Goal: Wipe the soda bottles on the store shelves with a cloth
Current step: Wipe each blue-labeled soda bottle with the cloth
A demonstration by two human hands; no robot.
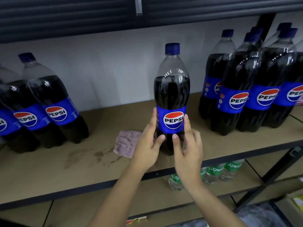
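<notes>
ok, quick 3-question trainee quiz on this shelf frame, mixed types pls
1. True or false: the pink cloth is held in the left hand.
2. What do both hands grip? A) centre Pepsi bottle B) Sprite bottle C) cloth
3. Fill in: the cloth lies on the ___.

Key: 1 false, it lies beside the bottle. 2 A, with the right hand opposite the left. 3 shelf.
</notes>
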